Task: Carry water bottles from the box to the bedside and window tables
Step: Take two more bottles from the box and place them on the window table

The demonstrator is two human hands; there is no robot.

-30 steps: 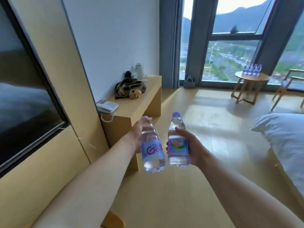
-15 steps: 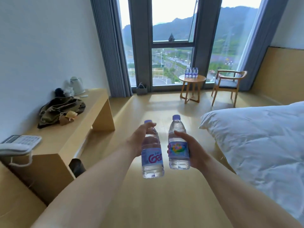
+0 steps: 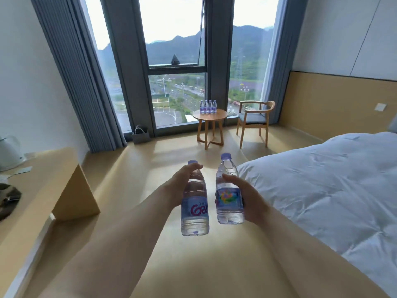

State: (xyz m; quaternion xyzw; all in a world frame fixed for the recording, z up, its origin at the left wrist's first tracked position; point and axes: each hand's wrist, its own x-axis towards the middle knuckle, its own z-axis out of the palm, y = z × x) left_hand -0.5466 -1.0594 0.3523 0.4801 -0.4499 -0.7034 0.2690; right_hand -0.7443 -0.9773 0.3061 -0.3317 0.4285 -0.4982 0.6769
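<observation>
The left hand (image 3: 181, 187) grips one water bottle (image 3: 194, 203) around its upper body, fingers curled over the shoulder just under the purple cap, so the bottle hangs upright below the hand. The right hand (image 3: 247, 198) holds a second water bottle (image 3: 228, 190) lower down, fingers wrapped round the labelled middle, the neck and cap standing clear above the thumb. The two bottles are just beside each other — close, yet apart — with the left one sitting a little lower.

Well beyond both hands, straight ahead, a round wooden table (image 3: 210, 115) stands by the window, carrying a tight row of bottles (image 3: 208, 107) near its far edge. A wooden chair (image 3: 255, 119) with a grey seat stands just to the right of that table. To the right of the right hand lies the white bed (image 3: 322, 179). To the left of the left hand runs a wooden desk (image 3: 43, 179) — a white kettle (image 3: 9, 152) stands at its far end.
</observation>
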